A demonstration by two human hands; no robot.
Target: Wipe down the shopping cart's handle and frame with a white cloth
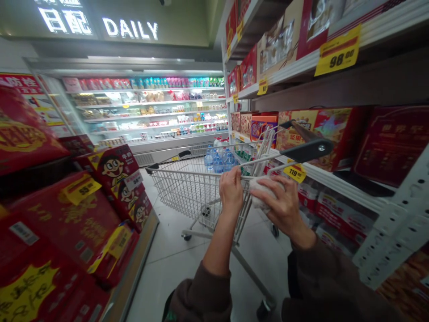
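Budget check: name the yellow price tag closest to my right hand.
The yellow tag reading 119 on the shelf edge, just past your right hand; the 98 tag sits a shelf higher, and the 55 tag is far left.

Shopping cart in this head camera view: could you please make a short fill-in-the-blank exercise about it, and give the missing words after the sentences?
1. The left hand grips a rail of the wire shopping cart, and the right hand holds a crumpled item that is ____ in colour.
2. The yellow price tag beside the right hand starts with the number ____.
3. The lit sign above the refrigerated display case reads ____ in English letters.

Missing words: white; 119; DAILY.
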